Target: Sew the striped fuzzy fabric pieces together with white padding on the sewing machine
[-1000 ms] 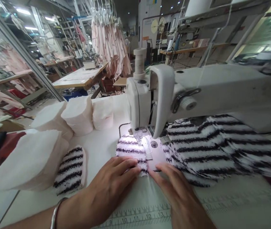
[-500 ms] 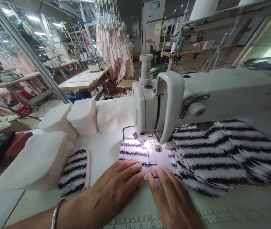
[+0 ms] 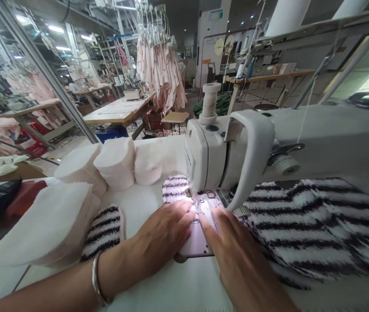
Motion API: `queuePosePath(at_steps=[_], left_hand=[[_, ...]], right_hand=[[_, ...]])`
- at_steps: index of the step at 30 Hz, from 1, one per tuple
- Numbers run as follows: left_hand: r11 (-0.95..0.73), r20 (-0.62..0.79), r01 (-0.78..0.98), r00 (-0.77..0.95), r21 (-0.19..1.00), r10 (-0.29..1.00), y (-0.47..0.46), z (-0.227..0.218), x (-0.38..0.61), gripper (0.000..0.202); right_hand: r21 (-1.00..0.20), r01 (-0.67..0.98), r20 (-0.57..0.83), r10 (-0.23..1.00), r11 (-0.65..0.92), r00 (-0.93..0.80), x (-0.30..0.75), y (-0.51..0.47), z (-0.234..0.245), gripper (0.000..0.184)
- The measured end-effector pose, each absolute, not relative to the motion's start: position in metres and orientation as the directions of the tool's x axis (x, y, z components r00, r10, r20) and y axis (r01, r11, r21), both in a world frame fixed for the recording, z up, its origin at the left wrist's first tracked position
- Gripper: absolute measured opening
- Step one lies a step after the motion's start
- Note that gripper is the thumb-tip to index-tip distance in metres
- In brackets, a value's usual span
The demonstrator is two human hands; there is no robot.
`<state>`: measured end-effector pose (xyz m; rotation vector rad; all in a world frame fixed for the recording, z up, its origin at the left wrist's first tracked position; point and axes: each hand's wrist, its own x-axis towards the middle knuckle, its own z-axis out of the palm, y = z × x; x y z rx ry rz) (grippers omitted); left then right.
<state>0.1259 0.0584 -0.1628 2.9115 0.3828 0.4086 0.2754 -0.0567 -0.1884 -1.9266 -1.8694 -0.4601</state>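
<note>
My left hand point(image 3: 164, 232) lies flat with its fingers stretched out over the near end of a small black-and-white striped fleece piece point(image 3: 174, 187). That piece passes under the lit needle area of a white sewing machine point(image 3: 204, 156). My right hand point(image 3: 238, 249) is also spread, index and middle fingertips pressing just right of the needle, on the fabric edge or the plate; I cannot tell which. Bare metal needle plate point(image 3: 195, 240) shows between the hands. Under my right hand's far side lies a large heap of striped fleece point(image 3: 301, 221). My fingers partly hide the stitching spot.
Stacks of cut white fleece pieces point(image 3: 44, 221) stand on the left of the white table, with another striped piece point(image 3: 104, 229) beside them. Beyond are a wooden-edged worktable point(image 3: 119, 110), pink garments on hangers point(image 3: 158, 73), a stool point(image 3: 175, 117) and large thread cones point(image 3: 288, 17).
Both hands have moved away from me, and the striped piece has slid farther under the machine, its far end now showing beyond the needle. More of the metal plate is uncovered.
</note>
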Motion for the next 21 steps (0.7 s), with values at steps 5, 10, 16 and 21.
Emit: queuePosePath(at_steps=[5, 10, 16, 21], left_hand=[[-0.967, 0.249, 0.211, 0.938, 0.144, 0.242, 0.067, -0.155, 0.131, 0.023], [-0.941, 0.198, 0.319, 0.921, 0.115, 0.337, 0.059, -0.152, 0.131, 0.02], [-0.892, 0.101, 0.45, 0.887, 0.023, 0.45, 0.057, -0.149, 0.155, 0.017], [-0.851, 0.109, 0.524, 0.844, 0.032, 0.525, 0.065, -0.14, 0.16, 0.019]], right_hand=[[-0.08, 0.997, 0.507, 0.86, -0.013, 0.052, 0.276, -0.069, -0.195, 0.052], [-0.009, 0.993, 0.471, 0.876, 0.116, -0.098, 0.284, -0.092, -0.202, 0.06], [0.094, 0.98, 0.567, 0.8, 0.176, -0.198, 0.299, -0.09, -0.219, 0.061], [0.137, 0.97, 0.576, 0.781, 0.2, -0.242, 0.306, -0.086, -0.222, 0.06]])
